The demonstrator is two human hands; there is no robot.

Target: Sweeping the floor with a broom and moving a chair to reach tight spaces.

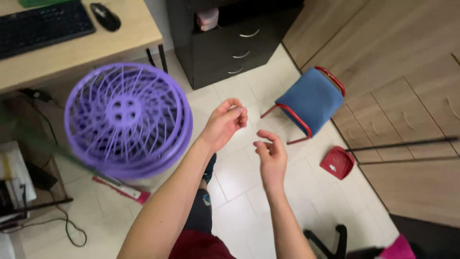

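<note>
A round purple plastic fan grille (pixel 127 120) stands at the left, above the floor, its thin spokes running out from a hub with several holes. My left hand (pixel 224 123) is raised just right of the grille without touching it, thumb and fingertips pinched together. Anything between them is too small to see. My right hand (pixel 271 157) is a little lower and to the right, fingers loosely curled and apart, holding nothing. The two hands are close but do not touch.
A wooden desk (pixel 120 41) with a black keyboard (pixel 43 26) and mouse (pixel 105 17) is at top left. Behind stand a dark drawer cabinet (pixel 230 48), a blue chair with a red frame (pixel 309 100), a red dustpan (pixel 338 163) and wooden cupboards (pixel 412 72). Cables (pixel 72 230) lie on the tiled floor.
</note>
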